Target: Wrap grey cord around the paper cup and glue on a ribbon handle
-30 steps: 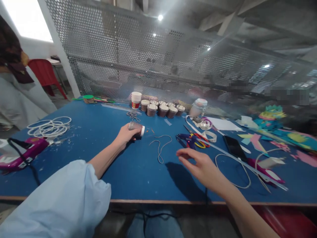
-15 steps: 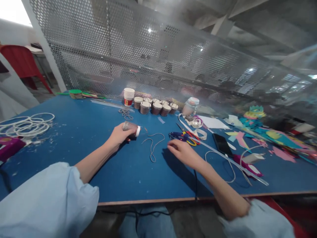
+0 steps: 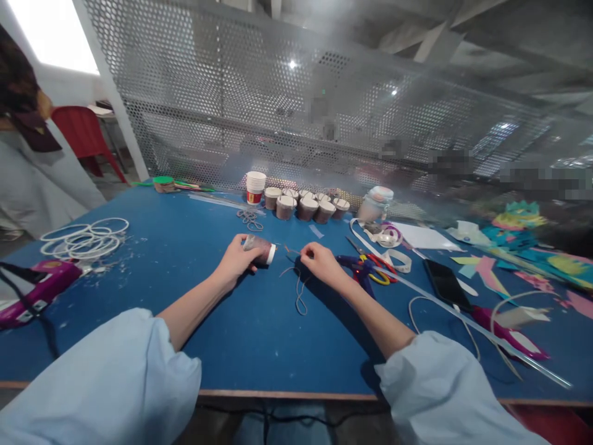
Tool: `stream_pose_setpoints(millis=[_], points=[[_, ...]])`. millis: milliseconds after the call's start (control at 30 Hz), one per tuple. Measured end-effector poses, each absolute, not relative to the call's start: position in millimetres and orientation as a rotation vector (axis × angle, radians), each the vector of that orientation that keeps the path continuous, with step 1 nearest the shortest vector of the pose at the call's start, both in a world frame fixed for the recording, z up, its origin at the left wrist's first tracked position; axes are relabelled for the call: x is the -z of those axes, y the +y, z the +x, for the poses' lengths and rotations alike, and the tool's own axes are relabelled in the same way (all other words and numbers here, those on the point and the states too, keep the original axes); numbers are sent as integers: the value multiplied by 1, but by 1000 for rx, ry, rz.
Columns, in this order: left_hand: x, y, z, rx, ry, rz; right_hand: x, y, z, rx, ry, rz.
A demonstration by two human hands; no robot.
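My left hand [image 3: 238, 258] is wrapped around a small paper cup [image 3: 263, 250] with a brownish outer layer, tipped on its side, white rim to the right. To the right of the cup, my right hand [image 3: 320, 261] pinches a thin grey cord [image 3: 301, 304], whose slack loops on the blue table [image 3: 259, 346]. A blue glue gun [image 3: 364, 272] and scissors [image 3: 380, 271] with red and yellow handles lie just right of that hand.
Several brownish cups [image 3: 307, 209] and a white cup stack [image 3: 255, 187] line the back, near a jar [image 3: 376, 203]. White cord coils [image 3: 86, 240] and a purple glue gun [image 3: 41, 290] lie left. A phone [image 3: 447, 285] and clear stick [image 3: 467, 321] lie right.
My right hand has moved left from beside the blue glue gun to the cord and closed on it, lifting part of it. The view has shifted; a person now shows at far left.
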State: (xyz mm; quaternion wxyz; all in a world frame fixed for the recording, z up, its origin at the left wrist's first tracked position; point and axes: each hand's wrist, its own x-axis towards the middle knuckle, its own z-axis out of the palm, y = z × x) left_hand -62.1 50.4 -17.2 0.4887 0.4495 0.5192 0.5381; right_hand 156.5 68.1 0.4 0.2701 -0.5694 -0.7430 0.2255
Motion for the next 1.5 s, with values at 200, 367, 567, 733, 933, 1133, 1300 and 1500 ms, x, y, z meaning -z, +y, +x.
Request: stream_pose_setpoints(millis=[200, 367, 567, 733, 933, 1133, 1300, 1500], points=[[13, 45, -59, -1356, 1112, 1035, -8, 42, 122, -1121, -1607, -1285], [9, 37, -49, -1327, 953, 906, 8, 25, 94, -1285, -1402, -1158], [10, 30, -41, -1297, 886, 879, 17, 25, 94, -1314, -1315, -1150], [13, 32, -43, -1319, 915, 852, 15, 21, 96, -1259, -1415, -1193], [8, 38, -52, -1425, 927, 775, 14, 7, 105, -880, -1963, -1120], [9, 47, -64, -1465, 963, 737, 9, -26, 103, -34, -2812, -829], [11, 50, -66, -1466, 974, 737, -9, -76, 104, 99, -2995, -651], [7, 46, -64, -1442, 982, 761, -33, -102, 172, -17, -2718, -940]])
